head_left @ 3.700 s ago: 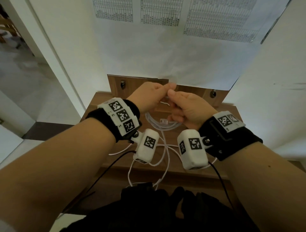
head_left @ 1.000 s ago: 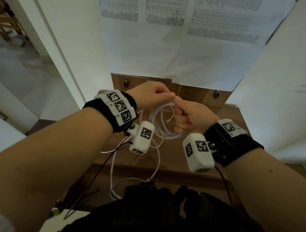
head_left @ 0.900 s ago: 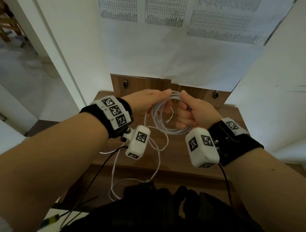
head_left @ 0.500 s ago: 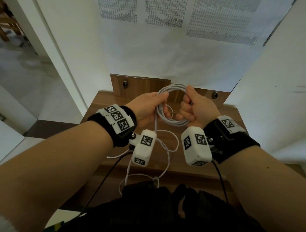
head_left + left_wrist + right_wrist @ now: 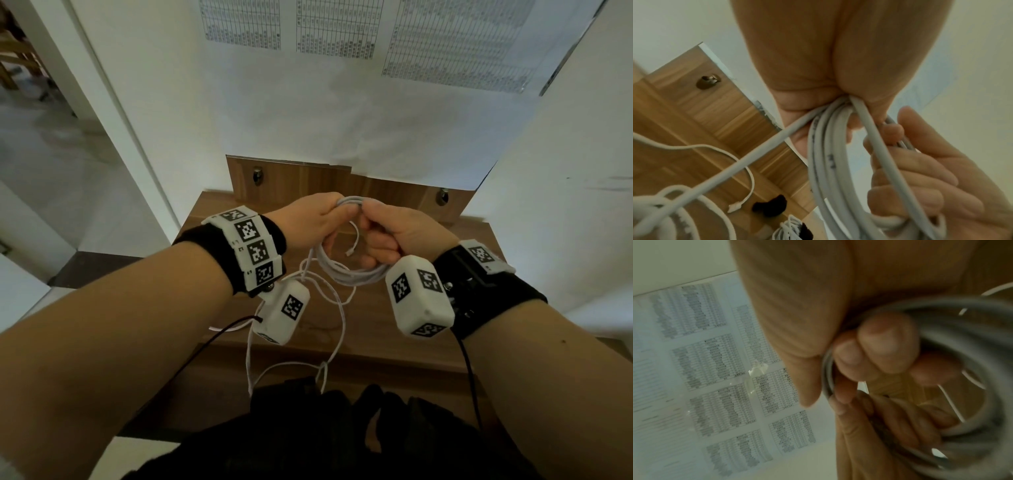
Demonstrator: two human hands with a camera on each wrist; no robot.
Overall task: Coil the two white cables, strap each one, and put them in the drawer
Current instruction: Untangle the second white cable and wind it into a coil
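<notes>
Both hands hold one coil of white cable (image 5: 349,274) in the air over the wooden table (image 5: 394,325). My left hand (image 5: 337,214) pinches the top of the coil (image 5: 830,162), and my right hand (image 5: 371,219) grips the strands right beside it. The right hand's fingers (image 5: 885,340) curl through the coil (image 5: 972,321); that view is blurred. A loose tail (image 5: 337,329) drops from the coil over the table's front edge. A thin white cable end with a small plug (image 5: 733,207) lies on the wood, near a small white bundle (image 5: 789,227).
A wooden back panel (image 5: 301,181) with two fittings stands behind the table. Printed sheets (image 5: 335,31) hang on the white wall above. White walls close in on both sides. Two dark pieces (image 5: 770,206) lie on the wood. Dark clothing (image 5: 325,428) fills the near edge.
The coil has come down a little from where it was held up. My hands have drawn together at its top. The tail has been pulled in and another loop added.
</notes>
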